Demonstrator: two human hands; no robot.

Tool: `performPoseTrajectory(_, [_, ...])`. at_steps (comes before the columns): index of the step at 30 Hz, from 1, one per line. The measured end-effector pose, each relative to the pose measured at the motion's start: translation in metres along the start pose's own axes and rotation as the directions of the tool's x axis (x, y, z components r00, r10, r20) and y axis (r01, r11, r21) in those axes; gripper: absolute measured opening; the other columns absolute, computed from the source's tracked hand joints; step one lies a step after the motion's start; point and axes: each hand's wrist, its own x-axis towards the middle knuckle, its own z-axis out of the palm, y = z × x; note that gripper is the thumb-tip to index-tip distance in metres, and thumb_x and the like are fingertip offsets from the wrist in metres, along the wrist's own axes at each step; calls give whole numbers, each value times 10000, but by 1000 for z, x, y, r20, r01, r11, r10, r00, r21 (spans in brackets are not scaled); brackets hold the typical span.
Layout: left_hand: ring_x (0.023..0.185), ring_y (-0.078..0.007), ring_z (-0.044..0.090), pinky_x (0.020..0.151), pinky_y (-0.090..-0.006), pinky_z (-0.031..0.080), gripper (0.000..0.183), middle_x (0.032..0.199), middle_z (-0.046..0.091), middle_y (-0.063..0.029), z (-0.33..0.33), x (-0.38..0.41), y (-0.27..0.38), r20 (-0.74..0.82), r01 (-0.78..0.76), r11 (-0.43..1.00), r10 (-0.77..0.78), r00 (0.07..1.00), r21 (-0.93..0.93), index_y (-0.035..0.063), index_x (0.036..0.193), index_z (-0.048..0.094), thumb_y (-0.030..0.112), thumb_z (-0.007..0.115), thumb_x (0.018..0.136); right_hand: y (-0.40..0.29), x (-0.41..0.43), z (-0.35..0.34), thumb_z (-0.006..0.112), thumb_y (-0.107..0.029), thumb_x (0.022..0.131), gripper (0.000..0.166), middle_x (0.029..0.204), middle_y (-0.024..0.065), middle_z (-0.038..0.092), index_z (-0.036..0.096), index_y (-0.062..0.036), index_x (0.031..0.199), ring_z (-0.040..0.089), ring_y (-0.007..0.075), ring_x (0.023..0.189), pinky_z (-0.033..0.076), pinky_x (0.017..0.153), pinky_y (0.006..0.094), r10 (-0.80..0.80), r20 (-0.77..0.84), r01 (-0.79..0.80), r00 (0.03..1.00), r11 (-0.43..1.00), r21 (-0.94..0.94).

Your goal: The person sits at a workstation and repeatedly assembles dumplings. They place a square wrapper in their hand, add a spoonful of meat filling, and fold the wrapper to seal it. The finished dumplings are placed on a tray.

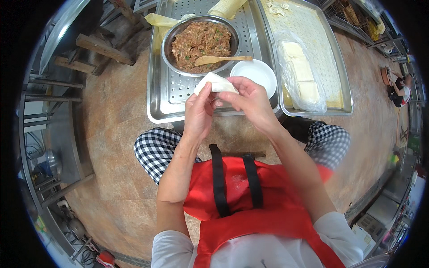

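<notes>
Between my two hands is a folded white dough wrapper (216,83), raised over the near edge of a perforated steel tray (164,112). My left hand (201,107) pinches its left side with the thumb on top. The fingers of my right hand (249,97) grip its right end. Whether filling lies inside the fold cannot be seen. Just beyond my hands, a steel bowl (167,55) holds minced meat filling (201,40) with green bits, and a wooden spatula (221,59) rests across it. A white shallow bowl (256,75) sits beside my right hand.
At right, a second tray (330,67) carries stacked dough wrappers (298,72) in a clear plastic bag (285,87), with dough scraps (276,8) at its far end. Yellow cloth (228,8) lies behind the meat bowl. A wooden-legged stand (104,48) is at left; another person (399,88) sits far right.
</notes>
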Motion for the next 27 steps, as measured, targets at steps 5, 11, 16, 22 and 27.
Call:
performPoseTrajectory(5, [800,-88,561,636,-229,433,267,951,633,-30,4,0,-1,-91,14,1000,-12,996,25,33,1085,595,243,543,927,4,2,0,640,-106,853,246,760,23,606,583,39,1044,494,45,595,368,485,176,66,-78,-55,995,990,129])
performPoseTrajectory(11, [767,-91,565,628,-227,434,242,912,637,-27,-5,4,-3,-184,-45,997,57,981,69,29,1063,610,218,560,920,6,-1,3,612,-128,873,197,752,35,585,580,33,983,490,66,595,377,495,205,126,-27,-117,992,967,228])
performPoseTrajectory(16, [776,-98,570,629,-232,442,252,909,636,-34,-2,4,-1,-148,-94,990,109,983,107,19,1062,615,221,562,920,3,-1,-6,582,-148,890,180,739,33,541,557,7,978,490,104,614,391,538,232,298,138,-319,945,735,599])
performPoseTrajectory(22, [759,-103,578,627,-236,445,241,911,642,-50,2,0,3,-137,-149,974,173,975,170,12,1049,620,207,558,922,7,-2,-19,585,-168,889,219,773,24,552,548,-4,1029,497,93,652,386,546,224,275,134,-292,952,686,666])
performPoseTrajectory(27, [778,-102,583,640,-238,448,243,922,646,-46,-6,2,2,-55,-99,985,108,993,139,13,1040,622,215,558,921,0,-5,8,615,-135,870,232,770,18,579,573,19,1038,494,60,651,367,537,204,141,-70,-129,987,978,163])
